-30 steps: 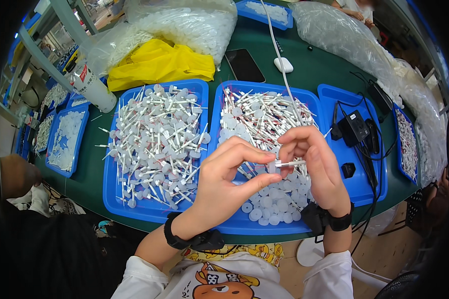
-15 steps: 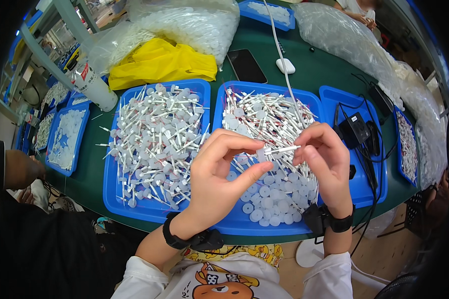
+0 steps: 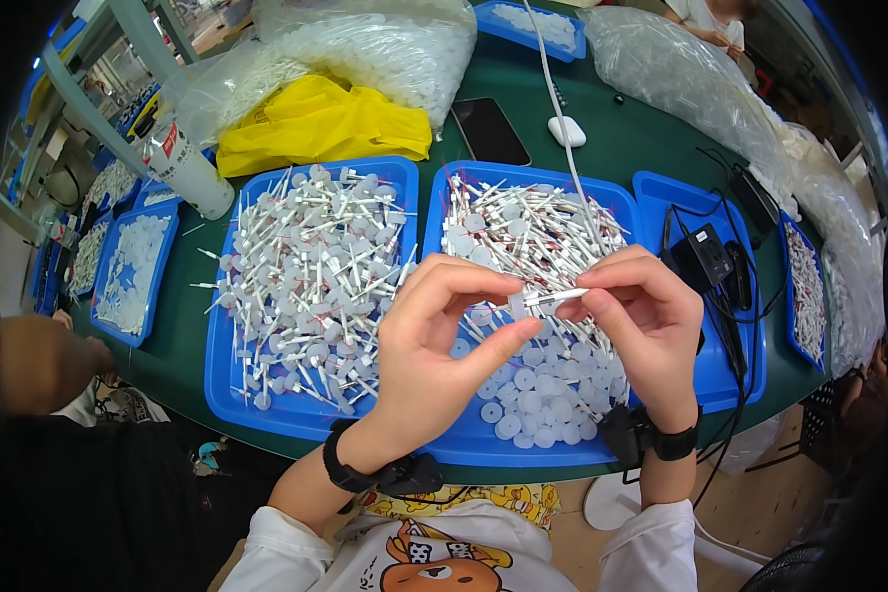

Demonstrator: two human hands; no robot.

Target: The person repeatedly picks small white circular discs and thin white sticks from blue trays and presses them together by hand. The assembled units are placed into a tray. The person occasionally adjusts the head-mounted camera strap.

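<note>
Between the thumb and forefinger of my left hand (image 3: 429, 340) is a translucent white plastic disc (image 3: 518, 307), seen nearly edge-on. My right hand (image 3: 653, 321) pinches the far end of a thin white stick-shaped part (image 3: 557, 296), whose other end meets the disc. Both hands are over the middle blue tray (image 3: 562, 455). Thin white sticks with red wires (image 3: 523, 222) fill its far half, and loose round discs (image 3: 531, 400) lie in its near half. Left of it, another blue tray (image 3: 214, 380) is heaped with sticks bearing discs (image 3: 311, 266).
Behind the trays lie a yellow bag (image 3: 316, 128), a black phone (image 3: 491, 131) and a white case (image 3: 566, 131). A bottle (image 3: 189, 173) stands at the left. A white cable (image 3: 553, 89) crosses the middle tray. The right tray (image 3: 666, 197) holds black adapters (image 3: 703, 259). Another person's arm (image 3: 44, 365) is at left.
My right hand has shifted slightly left along the stick, its fingers now closer to the disc. My left hand stays nearly still. The other person's arm at the left has moved.
</note>
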